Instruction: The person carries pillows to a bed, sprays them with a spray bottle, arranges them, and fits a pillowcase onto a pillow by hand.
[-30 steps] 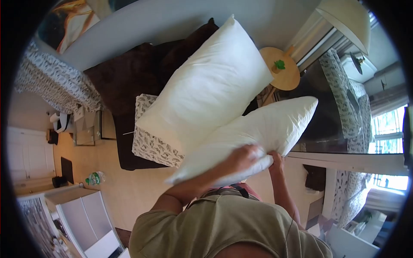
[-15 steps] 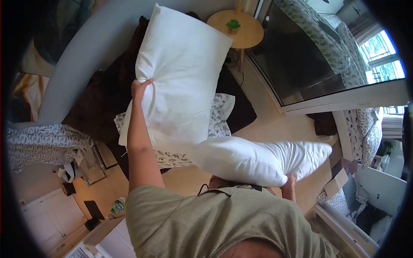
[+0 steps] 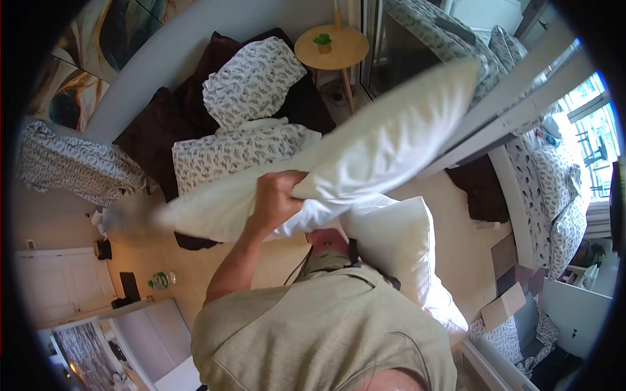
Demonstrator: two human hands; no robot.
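Observation:
A long white pillow [image 3: 385, 143] stretches diagonally across the middle of the view, slightly smeared by motion. My left hand [image 3: 277, 199] is closed around its near edge, with the fabric bunched under the fingers. A second white pillow [image 3: 391, 238] hangs at my right side, close against my shirt. My right hand and forearm are out of sight, so its grip on that pillow does not show. Beyond the held pillow, a leaf-patterned pillow [image 3: 254, 81] and a folded patterned cloth [image 3: 228, 146] lie on dark brown bedding [image 3: 153, 124].
A round wooden side table [image 3: 345, 55] with a small potted plant [image 3: 323, 42] stands at the back, beside a mirrored door. A plastic bottle [image 3: 162, 280] is at lower left. At lower right is an open storage compartment [image 3: 541, 339] with bedding and a cardboard piece [image 3: 502, 306].
The pillow in my left hand has swung from upright over the bed to a slant across my front, uncovering the patterned pillow. The other pillow has dropped toward my right side; my right hand has left view.

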